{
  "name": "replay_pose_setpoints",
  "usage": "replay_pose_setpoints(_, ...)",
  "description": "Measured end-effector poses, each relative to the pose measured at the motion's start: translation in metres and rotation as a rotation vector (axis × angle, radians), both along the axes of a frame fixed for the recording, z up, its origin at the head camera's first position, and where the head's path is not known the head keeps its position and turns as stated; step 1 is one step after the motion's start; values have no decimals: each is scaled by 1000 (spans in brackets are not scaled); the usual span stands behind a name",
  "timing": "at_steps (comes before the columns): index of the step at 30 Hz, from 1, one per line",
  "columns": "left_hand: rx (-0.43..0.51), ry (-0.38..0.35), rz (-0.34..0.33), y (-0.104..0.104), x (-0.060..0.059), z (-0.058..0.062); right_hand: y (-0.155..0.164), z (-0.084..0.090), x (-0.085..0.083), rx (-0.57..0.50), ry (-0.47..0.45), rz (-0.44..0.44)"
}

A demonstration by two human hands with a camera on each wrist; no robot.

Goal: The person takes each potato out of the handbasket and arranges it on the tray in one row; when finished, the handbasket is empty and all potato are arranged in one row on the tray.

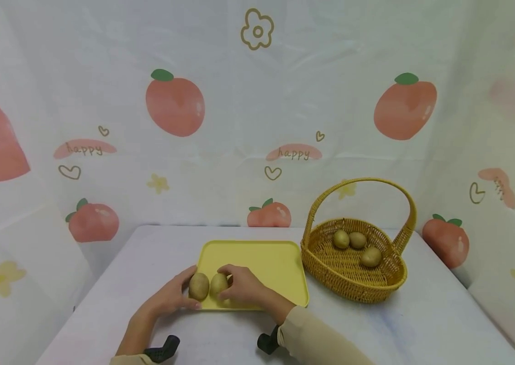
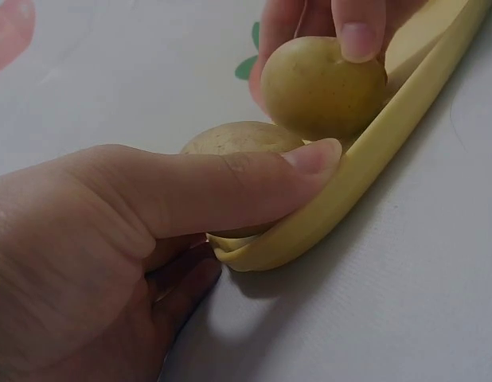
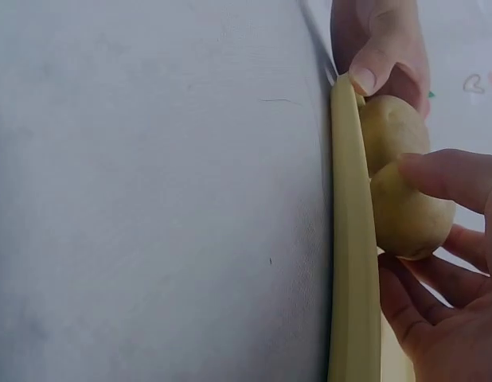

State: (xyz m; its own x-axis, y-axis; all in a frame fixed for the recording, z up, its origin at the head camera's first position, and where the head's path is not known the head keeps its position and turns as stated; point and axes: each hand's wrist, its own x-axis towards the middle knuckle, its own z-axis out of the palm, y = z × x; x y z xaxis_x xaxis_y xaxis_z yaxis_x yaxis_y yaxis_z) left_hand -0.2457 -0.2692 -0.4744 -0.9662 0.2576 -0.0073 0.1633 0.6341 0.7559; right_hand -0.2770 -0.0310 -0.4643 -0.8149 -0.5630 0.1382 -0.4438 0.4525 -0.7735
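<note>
Two brownish-yellow potatoes lie side by side in the front left corner of a yellow tray [image 1: 266,261]. My left hand [image 1: 178,295] grips the left potato [image 1: 199,286] from the left, thumb along its near side over the tray rim [image 2: 373,183]. My right hand [image 1: 240,285] holds the right potato [image 1: 218,284], fingers curled over its top. In the left wrist view my left hand [image 2: 174,199] half hides the left potato [image 2: 238,137], and the right potato [image 2: 318,87] sits just behind. In the right wrist view my right hand [image 3: 445,263] cups the right potato [image 3: 409,215], which touches the left potato [image 3: 393,127].
A woven yellow basket [image 1: 330,271] with a tall handle stands right of the tray and holds three more potatoes [image 1: 357,241]. The white table [image 1: 421,324] is backed by fruit-print cloth on all sides. Two dark camera mounts [image 1: 163,350] show near my wrists.
</note>
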Motion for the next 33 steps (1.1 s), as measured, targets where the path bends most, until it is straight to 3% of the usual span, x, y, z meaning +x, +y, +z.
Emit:
replay_pose_setpoints(4, -3, -11, 21, 1, -2, -2, -2, 0, 1, -7, -6, 11)
replay_pose_setpoints(18, 5, 2, -3, -1, -4, -3, 9, -3, -2, -3, -34, 12)
replay_pose_setpoints(26, -1, 2, -3, 0, -4, -3, 30, 9, 1, -32, -78, 24)
replay_pose_setpoints(33, 12, 0, -16, 1, -4, -3, 55, 23, 2, -30, -39, 66)
